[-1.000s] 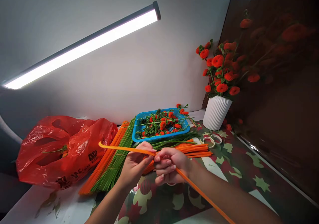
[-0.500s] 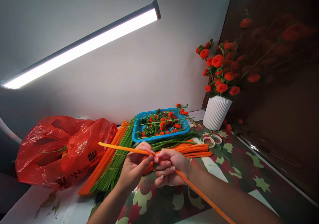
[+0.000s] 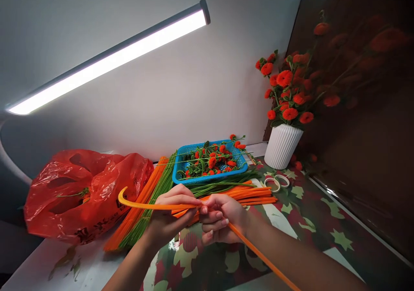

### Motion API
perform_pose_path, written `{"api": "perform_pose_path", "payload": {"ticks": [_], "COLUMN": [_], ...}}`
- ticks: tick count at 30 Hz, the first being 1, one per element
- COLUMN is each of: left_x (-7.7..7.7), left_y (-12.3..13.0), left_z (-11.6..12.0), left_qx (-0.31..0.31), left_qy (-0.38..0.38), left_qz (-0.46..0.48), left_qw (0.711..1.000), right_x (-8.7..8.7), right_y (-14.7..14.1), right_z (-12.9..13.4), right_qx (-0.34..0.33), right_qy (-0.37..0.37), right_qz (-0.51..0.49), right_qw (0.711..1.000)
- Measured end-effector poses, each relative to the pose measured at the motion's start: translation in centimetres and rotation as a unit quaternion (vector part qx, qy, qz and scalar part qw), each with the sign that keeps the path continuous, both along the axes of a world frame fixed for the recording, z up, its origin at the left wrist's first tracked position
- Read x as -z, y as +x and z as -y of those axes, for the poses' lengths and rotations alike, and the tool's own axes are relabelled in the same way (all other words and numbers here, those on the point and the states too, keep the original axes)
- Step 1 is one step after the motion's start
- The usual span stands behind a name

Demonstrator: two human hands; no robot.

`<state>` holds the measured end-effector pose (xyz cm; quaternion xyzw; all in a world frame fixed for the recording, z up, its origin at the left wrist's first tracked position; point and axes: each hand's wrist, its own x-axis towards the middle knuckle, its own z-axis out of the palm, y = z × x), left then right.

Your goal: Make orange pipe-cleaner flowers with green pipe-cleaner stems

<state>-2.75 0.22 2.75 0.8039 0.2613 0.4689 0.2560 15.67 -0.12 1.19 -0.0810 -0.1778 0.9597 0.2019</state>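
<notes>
An orange pipe cleaner (image 3: 145,205) runs through both hands above the table, its far left end curled upward into a hook. My left hand (image 3: 173,213) pinches it between thumb and fingers. Close beside it, my right hand (image 3: 223,217) grips the same stem with the thumb and index finger, other fingers curled under. From the right hand the rest of the stem slants down to the bottom edge. Behind the hands lie loose orange pipe cleaners (image 3: 249,194) and a blue basket (image 3: 210,179) with small orange flowers and green stems.
Left of the hands lie bundled green pipe cleaners (image 3: 142,226) and a red plastic bag (image 3: 80,204). Two white tape rings (image 3: 272,185) lie near a white ribbed vase (image 3: 283,147) of orange flowers. A bright lamp (image 3: 113,58) hangs above. A dark panel (image 3: 365,161) stands at right.
The pipe cleaner's left end has bent from nearly straight into an upward hook. My left hand has shifted slightly left and turned, while the right hand has stayed nearly in place.
</notes>
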Motion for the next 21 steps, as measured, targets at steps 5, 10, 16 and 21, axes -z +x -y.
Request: {"api": "perform_pose_path", "payload": {"ticks": [5,10,16,21], "left_x": [-0.6,-0.9,-1.5,-2.1], "left_y": [0.6,0.4,-0.7,-0.7], "left_z": [0.3,0.2,0.5,0.7], "left_qx": [-0.041,-0.037,0.010,0.007], "left_qy": [0.082,0.167,0.222,0.259], "left_qz": [-0.024,-0.041,-0.113,-0.135], "left_qw": [0.995,0.984,0.969,0.956], "right_x": [-0.3,-0.2,0.0,1.8], "right_y": [0.0,-0.1,0.0,-0.4], "right_z": [0.2,0.1,-0.2,-0.8], "right_qx": [-0.012,-0.039,-0.081,-0.111], "right_qy": [0.009,0.005,0.009,0.018], "right_qz": [0.020,0.017,-0.005,-0.054], "right_qw": [1.000,0.999,0.997,0.992]}}
